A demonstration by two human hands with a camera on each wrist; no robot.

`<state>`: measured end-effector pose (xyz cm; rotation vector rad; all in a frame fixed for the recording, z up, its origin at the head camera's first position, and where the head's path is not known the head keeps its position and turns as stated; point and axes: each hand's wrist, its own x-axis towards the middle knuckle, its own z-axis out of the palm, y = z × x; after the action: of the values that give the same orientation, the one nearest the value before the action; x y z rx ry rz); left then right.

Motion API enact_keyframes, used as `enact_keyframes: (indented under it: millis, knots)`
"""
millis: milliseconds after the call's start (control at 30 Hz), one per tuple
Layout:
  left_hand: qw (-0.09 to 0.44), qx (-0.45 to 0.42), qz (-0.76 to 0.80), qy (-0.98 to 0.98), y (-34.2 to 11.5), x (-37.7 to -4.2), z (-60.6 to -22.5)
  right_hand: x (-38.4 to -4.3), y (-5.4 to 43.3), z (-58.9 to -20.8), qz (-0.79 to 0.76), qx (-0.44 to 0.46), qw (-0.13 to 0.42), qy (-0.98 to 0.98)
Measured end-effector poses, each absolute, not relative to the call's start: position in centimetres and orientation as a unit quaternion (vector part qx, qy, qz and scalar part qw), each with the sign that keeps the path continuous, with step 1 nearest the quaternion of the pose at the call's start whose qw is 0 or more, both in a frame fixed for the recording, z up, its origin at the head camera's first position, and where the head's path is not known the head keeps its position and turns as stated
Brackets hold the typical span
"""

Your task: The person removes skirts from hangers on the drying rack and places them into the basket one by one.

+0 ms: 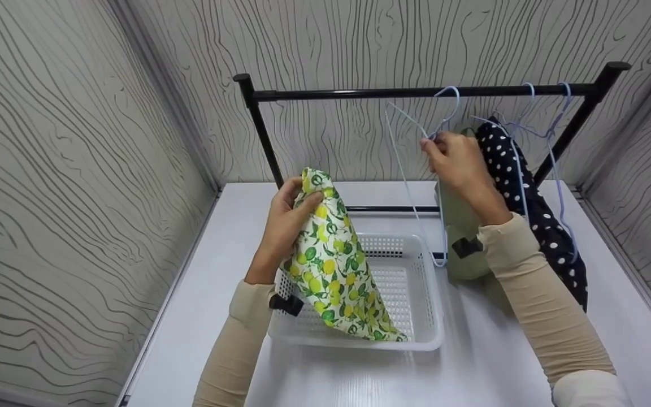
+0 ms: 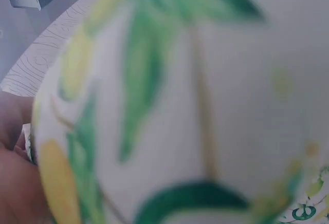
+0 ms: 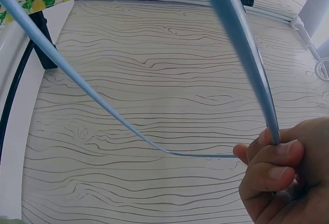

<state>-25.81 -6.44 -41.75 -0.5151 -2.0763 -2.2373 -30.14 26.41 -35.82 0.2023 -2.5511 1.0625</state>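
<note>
My left hand (image 1: 289, 217) pinches the top of a folded cloth (image 1: 334, 265) printed with lemons and green leaves. The cloth hangs down over a white plastic basket (image 1: 430, 316), and it fills most of the left wrist view. With my right hand (image 1: 461, 164) I grip a light blue wire hanger (image 1: 404, 169) just under its hook, which lies at the black rail (image 1: 354, 94). The right wrist view has my curled fingers (image 3: 272, 172) around the hanger's neck, its blue wire (image 3: 103, 100) stretching away to the left.
To the right, a navy polka-dot cloth (image 1: 551, 243) and an olive green cloth (image 1: 461, 260) hang by the rail, with another blue hanger (image 1: 557, 169) at the far end. The black rack stands on a white table (image 1: 212, 271) between wood-patterned walls (image 1: 331, 45).
</note>
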Motion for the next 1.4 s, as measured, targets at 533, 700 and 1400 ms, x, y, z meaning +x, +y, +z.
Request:
enact_keyframes:
  millis: [533,700,1400]
  knots:
    - [-0.006,-0.150,-0.679,-0.718,-6.1,-26.8,-44.5,-30.4,25.4,-35.6,0.404,0.077,0.166,-0.896]
    - [0.001,-0.156,-0.651,-0.743,-5.8,-27.2,-45.6,-30.3,25.2,-35.4,0.412,0.079,0.162,-0.893]
    - [-0.013,-0.150,-0.606,-0.782,-4.9,-28.3,-50.4,-30.7,23.8,-35.5,0.415,0.097,0.184,-0.886]
